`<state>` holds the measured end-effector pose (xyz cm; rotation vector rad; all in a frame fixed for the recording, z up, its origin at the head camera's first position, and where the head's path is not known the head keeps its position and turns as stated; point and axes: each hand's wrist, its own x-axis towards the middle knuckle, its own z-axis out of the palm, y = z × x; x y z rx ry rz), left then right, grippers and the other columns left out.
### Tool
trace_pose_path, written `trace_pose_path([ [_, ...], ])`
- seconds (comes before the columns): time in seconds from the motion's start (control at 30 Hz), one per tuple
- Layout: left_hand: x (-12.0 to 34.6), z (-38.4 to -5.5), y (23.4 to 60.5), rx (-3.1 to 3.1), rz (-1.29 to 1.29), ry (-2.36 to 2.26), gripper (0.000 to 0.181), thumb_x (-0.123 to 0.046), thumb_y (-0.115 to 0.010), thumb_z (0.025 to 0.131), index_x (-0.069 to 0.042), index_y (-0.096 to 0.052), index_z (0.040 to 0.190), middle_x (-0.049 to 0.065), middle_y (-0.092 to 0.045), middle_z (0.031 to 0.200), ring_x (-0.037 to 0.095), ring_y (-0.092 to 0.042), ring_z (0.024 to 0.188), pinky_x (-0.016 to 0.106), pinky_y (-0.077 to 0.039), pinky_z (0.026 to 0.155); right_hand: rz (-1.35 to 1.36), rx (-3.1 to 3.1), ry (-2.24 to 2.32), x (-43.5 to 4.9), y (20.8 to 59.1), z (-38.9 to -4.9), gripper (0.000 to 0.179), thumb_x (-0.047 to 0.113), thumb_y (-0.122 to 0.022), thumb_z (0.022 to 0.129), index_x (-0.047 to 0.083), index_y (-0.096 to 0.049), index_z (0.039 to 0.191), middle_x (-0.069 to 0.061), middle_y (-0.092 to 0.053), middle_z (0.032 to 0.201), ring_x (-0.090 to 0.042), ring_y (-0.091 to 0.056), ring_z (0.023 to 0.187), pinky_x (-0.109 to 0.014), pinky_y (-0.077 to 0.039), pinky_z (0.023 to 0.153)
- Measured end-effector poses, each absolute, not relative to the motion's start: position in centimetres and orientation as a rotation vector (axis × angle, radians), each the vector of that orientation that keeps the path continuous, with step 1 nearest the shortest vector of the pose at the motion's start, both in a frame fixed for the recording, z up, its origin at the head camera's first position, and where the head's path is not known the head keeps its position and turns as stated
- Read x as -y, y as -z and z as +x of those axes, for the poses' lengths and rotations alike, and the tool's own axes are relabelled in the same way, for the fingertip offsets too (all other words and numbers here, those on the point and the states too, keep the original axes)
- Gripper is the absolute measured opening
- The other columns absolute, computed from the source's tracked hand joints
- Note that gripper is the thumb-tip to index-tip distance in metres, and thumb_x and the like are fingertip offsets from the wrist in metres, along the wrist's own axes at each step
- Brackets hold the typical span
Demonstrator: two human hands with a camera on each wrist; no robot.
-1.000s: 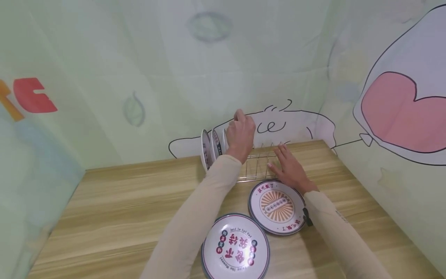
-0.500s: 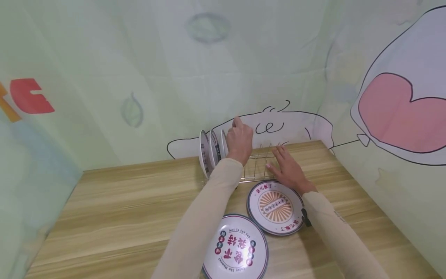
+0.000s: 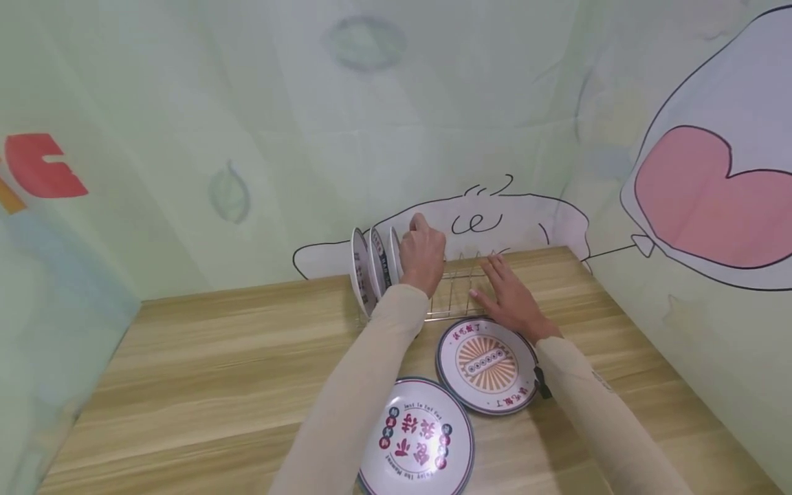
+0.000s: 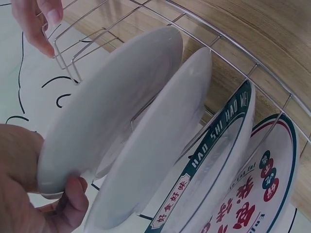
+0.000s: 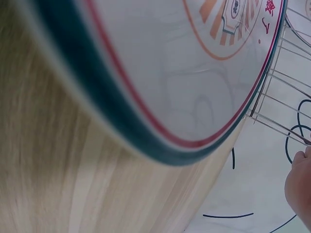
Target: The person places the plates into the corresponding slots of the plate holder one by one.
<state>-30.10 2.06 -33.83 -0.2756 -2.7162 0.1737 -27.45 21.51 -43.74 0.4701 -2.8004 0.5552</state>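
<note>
At the back of the table, my left hand (image 3: 423, 258) grips the rim of a white plate (image 4: 112, 107) standing on edge in a wire dish rack (image 3: 456, 292). The thumb and fingers lie on either side of that rim in the left wrist view. Beside it stand more upright plates, among them one with a green lettered band (image 4: 218, 138) and one with red characters (image 4: 252, 189). My right hand (image 3: 510, 299), fingers extended, rests on the rack's right end. In the head view my left hand mostly hides the plate it grips.
A plate with an orange sunburst (image 3: 485, 364) lies flat on the wooden table (image 3: 216, 385) in front of the rack. Nearer lies a plate with red characters (image 3: 417, 440), partly behind my left sleeve. A printed cloth wall (image 3: 309, 137) rises just behind the rack.
My left hand has moved down slightly toward the rack. My right hand keeps its place on the rack's end. The whole head view has shifted a little.
</note>
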Motion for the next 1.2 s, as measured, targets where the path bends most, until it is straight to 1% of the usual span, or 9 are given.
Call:
trace_pose_path([
  [0.27,-2.4,-30.1,34.3,2.696,-0.301,-0.175,0.028,-0.016,-0.060,0.097,-0.002,-0.070,0.118,0.019,-0.054,0.117,0.016,-0.064,0.070,0.018,-0.048,0.046,0.466,2.802,-0.573,-21.5,43.7,-27.5,0.073,0.040,-0.054,0.100,0.002,-0.027,0.156,-0.022,-0.016,0.166,-0.041,-0.012,0.154,-0.058,-0.019,0.122],
  [0.4,-2.2,-30.2,34.3,2.671,-0.290,-0.216,0.028,-0.018,-0.058,0.099,-0.003,-0.069,0.119,0.019,-0.056,0.121,0.022,-0.067,0.084,0.025,-0.057,0.063,0.469,2.803,-0.584,-21.5,43.7,-27.5,0.073,0.039,-0.054,0.099,0.002,-0.027,0.156,-0.022,-0.016,0.166,-0.041,-0.012,0.154,-0.057,-0.017,0.123],
  [0.47,-2.1,-30.2,34.3,2.655,-0.295,-0.251,0.027,-0.020,-0.058,0.099,-0.004,-0.070,0.118,0.018,-0.058,0.123,0.025,-0.066,0.093,0.030,-0.058,0.073,0.472,2.799,-0.580,-21.5,43.8,-27.5,0.073,0.039,-0.055,0.099,0.002,-0.027,0.156,-0.022,-0.016,0.165,-0.042,-0.013,0.154,-0.057,-0.018,0.123],
  [0.53,-1.9,-30.3,34.4,2.633,-0.310,-0.296,0.026,-0.021,-0.059,0.099,-0.005,-0.071,0.116,0.017,-0.060,0.123,0.025,-0.064,0.099,0.032,-0.057,0.079,0.472,2.796,-0.578,-21.5,43.8,-27.5,0.073,0.039,-0.055,0.099,0.001,-0.027,0.156,-0.022,-0.017,0.165,-0.042,-0.014,0.153,-0.057,-0.018,0.123],
  [0.7,-1.4,-30.4,34.6,2.580,-0.343,-0.356,0.025,-0.021,-0.059,0.098,-0.005,-0.073,0.110,0.016,-0.065,0.117,0.026,-0.061,0.102,0.036,-0.054,0.086,0.457,2.801,-0.568,-21.6,43.8,-27.4,0.073,0.041,-0.054,0.100,0.002,-0.027,0.156,-0.022,-0.016,0.166,-0.042,-0.014,0.153,-0.057,-0.018,0.123],
  [0.8,-1.0,-30.5,34.7,2.560,-0.356,-0.337,0.025,-0.020,-0.058,0.098,-0.005,-0.075,0.108,0.016,-0.068,0.114,0.027,-0.062,0.101,0.038,-0.053,0.089,0.452,2.799,-0.570,-21.5,43.7,-27.3,0.073,0.041,-0.054,0.100,0.001,-0.028,0.155,-0.022,-0.016,0.165,-0.042,-0.014,0.153,-0.057,-0.019,0.122],
  [0.93,-0.7,-30.6,34.6,2.549,-0.397,-0.321,0.024,-0.018,-0.057,0.099,-0.005,-0.075,0.104,0.016,-0.071,0.110,0.027,-0.063,0.098,0.038,-0.052,0.087,0.448,2.800,-0.576,-21.5,43.6,-27.2,0.074,0.042,-0.054,0.100,0.001,-0.028,0.155,-0.023,-0.016,0.165,-0.042,-0.013,0.153,-0.058,-0.019,0.122],
  [1.03,-0.6,-30.5,34.6,2.561,-0.414,-0.341,0.024,-0.020,-0.056,0.099,-0.006,-0.075,0.103,0.017,-0.071,0.112,0.029,-0.065,0.104,0.043,-0.052,0.094,0.447,2.805,-0.581,-21.5,43.6,-27.2,0.074,0.042,-0.053,0.100,0.002,-0.027,0.156,-0.022,-0.015,0.165,-0.041,-0.012,0.154,-0.059,-0.018,0.122],
  [1.2,-0.2,-30.4,34.7,2.563,-0.426,-0.378,0.025,-0.023,-0.056,0.098,-0.008,-0.076,0.103,0.019,-0.069,0.123,0.034,-0.063,0.118,0.053,-0.047,0.105,0.450,2.810,-0.577,-21.5,43.7,-27.3,0.074,0.042,-0.053,0.100,0.002,-0.027,0.156,-0.022,-0.015,0.165,-0.042,-0.013,0.154,-0.059,-0.019,0.122],
])
